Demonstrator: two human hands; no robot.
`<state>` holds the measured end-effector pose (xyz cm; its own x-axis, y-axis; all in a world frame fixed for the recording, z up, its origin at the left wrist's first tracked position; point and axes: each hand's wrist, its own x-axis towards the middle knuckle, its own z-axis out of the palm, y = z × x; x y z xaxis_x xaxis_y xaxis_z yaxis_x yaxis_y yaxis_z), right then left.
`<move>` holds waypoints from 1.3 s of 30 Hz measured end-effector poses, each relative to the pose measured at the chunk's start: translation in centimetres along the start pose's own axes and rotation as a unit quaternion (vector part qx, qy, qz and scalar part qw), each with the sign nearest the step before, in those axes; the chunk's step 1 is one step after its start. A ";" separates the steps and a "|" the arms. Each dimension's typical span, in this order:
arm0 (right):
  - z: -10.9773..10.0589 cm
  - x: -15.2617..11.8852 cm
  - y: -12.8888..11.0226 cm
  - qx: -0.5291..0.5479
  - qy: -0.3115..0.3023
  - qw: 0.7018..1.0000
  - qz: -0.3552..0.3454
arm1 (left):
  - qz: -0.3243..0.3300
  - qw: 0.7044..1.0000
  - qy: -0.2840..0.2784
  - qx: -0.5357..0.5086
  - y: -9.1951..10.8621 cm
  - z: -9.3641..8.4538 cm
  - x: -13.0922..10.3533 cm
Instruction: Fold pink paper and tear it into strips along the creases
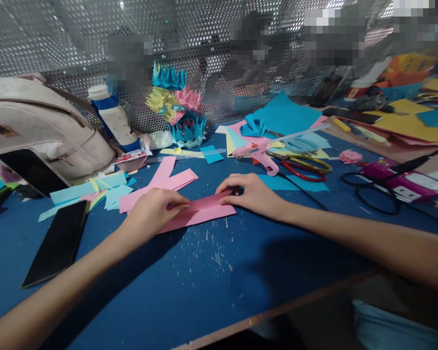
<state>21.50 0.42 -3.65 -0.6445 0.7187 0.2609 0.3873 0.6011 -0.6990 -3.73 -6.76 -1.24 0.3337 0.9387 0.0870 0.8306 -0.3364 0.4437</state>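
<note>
A pink paper strip [204, 217] lies lengthwise before me on the blue table, with a fold along it. My left hand [151, 206] pinches its left end between thumb and fingers. At the strip's right end, my right hand [246, 192] grips the upper edge, thumb and fingers curled together. Behind my left hand more pink strips [164, 172] lie crossed over each other. A pink glue gun [259, 153] with a clear stick rests beyond my right hand, and red-and-yellow-handled scissors [306, 167] lie beside it.
Two phones, one flat [56, 248] and one leaning [32, 172] on a pale backpack [32, 126], are at the left. A bottle [115, 119] and folded paper flowers [188, 126] stand at the back. A purple device [401, 180] with a black cable sits right. The table's front edge [263, 316] is near.
</note>
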 end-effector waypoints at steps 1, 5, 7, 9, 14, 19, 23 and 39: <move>0.0 0.0 0.0 -0.003 -0.005 1.000 -0.003 | 0.003 1.000 -0.002 0.007 0.0 0.0 0.0; 0.0 0.0 0.3 -0.024 -0.053 0.998 -0.012 | 0.001 0.995 0.003 0.102 0.3 0.1 -0.3; -0.1 0.1 0.4 -0.044 -0.075 0.996 -0.014 | -0.001 0.988 0.009 0.152 0.6 0.2 -0.4; -0.2 0.3 0.3 -0.071 -0.093 0.993 -0.026 | -0.001 0.985 0.008 0.173 0.7 0.3 -0.6; -0.4 0.4 -0.7 -0.182 -0.127 0.973 -0.065 | -0.002 0.983 -0.005 0.182 1.3 0.6 -0.7; 0.0 0.0 -2.6 -0.311 -0.138 0.934 -0.108 | 0.056 0.969 0.011 0.241 2.3 1.6 -0.8; 0.6 0.0 -4.3 -0.389 -0.158 0.899 -0.125 | 0.095 0.946 0.036 0.308 2.8 2.6 -1.1; 0.5 1.4 -0.6 -0.210 -0.109 0.970 -0.058 | 0.086 0.967 0.089 0.224 -1.0 1.2 -0.9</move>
<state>20.08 0.88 -3.19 -0.8059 0.5744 0.1433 0.5086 0.7956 -0.3292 -4.32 -7.33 -2.79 0.4357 0.8505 0.2948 0.8924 -0.4508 -0.0184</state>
